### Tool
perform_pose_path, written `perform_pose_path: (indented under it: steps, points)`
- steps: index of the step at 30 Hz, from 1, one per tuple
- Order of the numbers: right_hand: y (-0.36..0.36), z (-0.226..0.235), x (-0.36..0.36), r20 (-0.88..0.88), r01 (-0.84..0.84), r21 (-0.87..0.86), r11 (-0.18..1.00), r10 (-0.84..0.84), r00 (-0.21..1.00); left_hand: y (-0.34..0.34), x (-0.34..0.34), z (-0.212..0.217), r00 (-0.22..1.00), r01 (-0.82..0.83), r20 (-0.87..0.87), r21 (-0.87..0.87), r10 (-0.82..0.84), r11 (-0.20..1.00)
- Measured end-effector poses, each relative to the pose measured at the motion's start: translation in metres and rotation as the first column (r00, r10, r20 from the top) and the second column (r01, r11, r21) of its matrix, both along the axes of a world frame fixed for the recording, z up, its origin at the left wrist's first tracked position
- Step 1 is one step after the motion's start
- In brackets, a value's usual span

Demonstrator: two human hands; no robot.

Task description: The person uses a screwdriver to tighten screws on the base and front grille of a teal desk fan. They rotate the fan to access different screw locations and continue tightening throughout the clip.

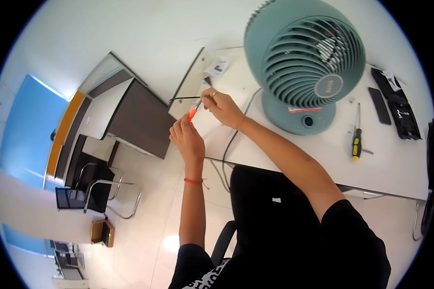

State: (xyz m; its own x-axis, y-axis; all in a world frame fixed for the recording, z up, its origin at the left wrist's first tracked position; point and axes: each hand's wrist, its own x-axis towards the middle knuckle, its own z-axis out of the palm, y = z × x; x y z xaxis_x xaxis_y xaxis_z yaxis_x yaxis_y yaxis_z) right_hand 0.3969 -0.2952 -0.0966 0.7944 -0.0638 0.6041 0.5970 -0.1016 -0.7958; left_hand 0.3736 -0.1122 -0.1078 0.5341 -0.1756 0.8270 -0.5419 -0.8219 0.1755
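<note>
At the table's left end, both my hands come together on a slim tool with a bright orange handle (192,114) and a thin grey shaft; its exact kind is unclear. My left hand (187,137), with a red string bracelet at the wrist, is closed round the orange part. The fingers of my right hand (222,107), which wears a ring, are pinched at the far end of the grey shaft and hide its tip. To the right of my hands, a green fan (299,119) stands upright on its round base, its grille facing me.
On the white table (284,149) lie a yellow-and-black screwdriver (357,144), a dark phone (380,106) and an unfolded black tool case (404,115). A printed paper (218,67) rests at the back left. A grey cable (230,144) hangs over the front edge. A black chair (255,192) stands before me.
</note>
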Motion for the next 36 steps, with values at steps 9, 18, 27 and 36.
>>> perform_pose_path:
  steps: [9,18,27,36]
  points:
    - [0.082,0.057,-0.111,0.066,-0.386,0.445,0.808,0.400,0.914,0.014,-0.127,0.096,0.958,0.196,-0.100,-0.453,-0.268,0.870]
    - [0.016,0.051,-0.248,0.060,-0.208,0.478,0.853,0.204,0.977,-0.063,-0.219,0.088,0.842,0.341,-0.217,-0.497,-0.495,0.798]
    - [-0.084,0.076,-0.342,-0.258,0.390,0.374,0.841,-0.310,0.915,-0.124,-0.258,0.096,0.008,0.544,-0.430,-0.756,-0.903,0.364]
    - [-0.122,0.084,-0.354,-0.320,0.578,0.373,0.726,-0.484,0.814,-0.135,-0.164,0.109,0.588,0.649,0.034,-0.616,-0.808,0.447]
